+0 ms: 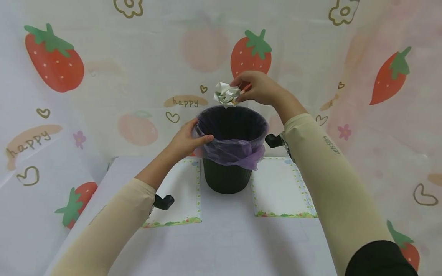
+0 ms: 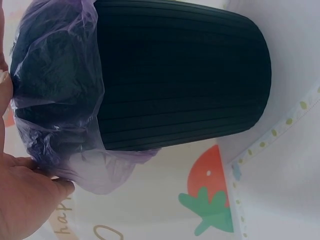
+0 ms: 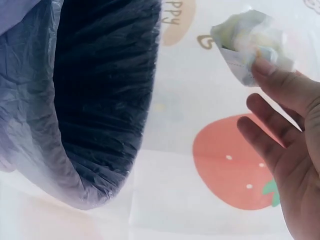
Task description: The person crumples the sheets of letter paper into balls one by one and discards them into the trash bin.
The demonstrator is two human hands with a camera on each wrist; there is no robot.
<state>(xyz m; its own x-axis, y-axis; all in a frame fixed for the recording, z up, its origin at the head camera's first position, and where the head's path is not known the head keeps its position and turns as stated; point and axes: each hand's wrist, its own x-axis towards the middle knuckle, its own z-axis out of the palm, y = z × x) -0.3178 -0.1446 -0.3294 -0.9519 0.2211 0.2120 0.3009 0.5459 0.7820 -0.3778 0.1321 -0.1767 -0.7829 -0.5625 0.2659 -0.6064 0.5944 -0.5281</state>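
Observation:
A dark ribbed bin (image 1: 227, 177) (image 2: 185, 75) stands upright on the table, its rim covered by a purple plastic liner (image 1: 238, 151) (image 2: 57, 75) (image 3: 30, 100). My left hand (image 1: 190, 141) (image 2: 30, 195) grips the lined rim on the left side, thumb over the edge. Above the bin's opening, my right hand (image 1: 259, 89) (image 3: 292, 120) pinches a crumpled ball of paper (image 1: 227, 94) (image 3: 250, 47) between thumb and fingers. The right wrist view shows the paper beside the opening, not touching the liner. Only darkness shows inside the bin.
Two white sheets with decorated borders lie on the white table (image 1: 221, 245), one to the left (image 1: 179, 191) and one to the right (image 1: 281, 188) of the bin. Behind hangs a strawberry-patterned backdrop (image 1: 155, 69).

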